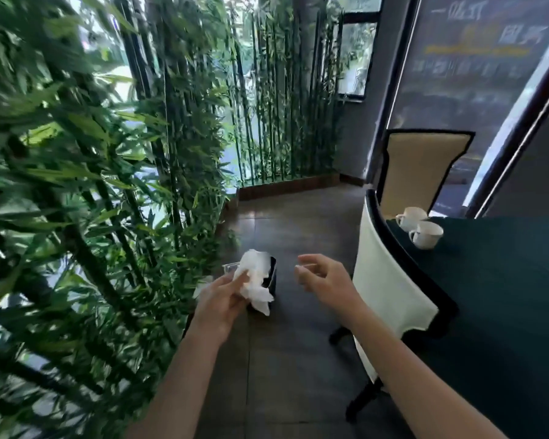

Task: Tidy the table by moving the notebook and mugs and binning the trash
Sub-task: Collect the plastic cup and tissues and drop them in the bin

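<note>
My left hand (221, 301) holds a crumpled white tissue (255, 280) just above a small dark bin (271, 278) that stands on the floor. A clear plastic cup rim (230, 267) shows behind the tissue, at the bin's left side. My right hand (325, 278) hovers to the right of the bin with its fingers apart and nothing in it. Two white mugs (420, 228) stand side by side at the near left edge of the table with the dark green cloth (504, 274). No notebook is in view.
Tall bamboo plants (92, 185) crowd the left side and the back. A cream chair with a dark frame (390, 289) stands between the bin and the table; a second chair (422, 172) stands behind the table. Dark tiled floor (298, 359) lies below my arms.
</note>
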{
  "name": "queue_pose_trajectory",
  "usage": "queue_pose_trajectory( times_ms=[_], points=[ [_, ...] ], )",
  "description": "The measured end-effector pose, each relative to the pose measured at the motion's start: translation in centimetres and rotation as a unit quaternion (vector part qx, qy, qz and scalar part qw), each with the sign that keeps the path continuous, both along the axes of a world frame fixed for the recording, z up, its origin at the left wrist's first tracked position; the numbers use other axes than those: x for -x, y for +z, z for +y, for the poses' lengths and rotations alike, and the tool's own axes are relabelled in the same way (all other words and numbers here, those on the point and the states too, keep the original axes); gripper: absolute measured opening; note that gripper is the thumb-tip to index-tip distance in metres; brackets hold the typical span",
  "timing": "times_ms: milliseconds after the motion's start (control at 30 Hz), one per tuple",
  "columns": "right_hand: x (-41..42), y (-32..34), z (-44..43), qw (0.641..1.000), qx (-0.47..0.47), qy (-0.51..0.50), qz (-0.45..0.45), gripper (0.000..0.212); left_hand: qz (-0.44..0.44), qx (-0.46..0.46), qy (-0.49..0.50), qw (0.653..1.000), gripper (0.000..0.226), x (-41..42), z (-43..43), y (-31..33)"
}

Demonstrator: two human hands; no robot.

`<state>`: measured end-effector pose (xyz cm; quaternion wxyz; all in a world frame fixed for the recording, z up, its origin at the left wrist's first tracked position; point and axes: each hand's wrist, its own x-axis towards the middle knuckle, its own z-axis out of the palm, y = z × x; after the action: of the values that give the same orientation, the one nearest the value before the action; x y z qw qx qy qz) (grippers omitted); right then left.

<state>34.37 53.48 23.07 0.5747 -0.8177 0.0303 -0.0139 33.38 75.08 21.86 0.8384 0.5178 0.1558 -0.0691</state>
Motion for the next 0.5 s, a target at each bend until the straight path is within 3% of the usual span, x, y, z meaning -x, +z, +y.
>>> queue_pose_trajectory(
  times_ms=[500],
  points=[
    [-20.8, -4.0, -0.3, 0.998, -0.041, -0.003, 0.041, 0.031, 0.049, -0.027, 0.012, 0.998, 0.008, -20.6, 1.4, -5.0]
  ],
)
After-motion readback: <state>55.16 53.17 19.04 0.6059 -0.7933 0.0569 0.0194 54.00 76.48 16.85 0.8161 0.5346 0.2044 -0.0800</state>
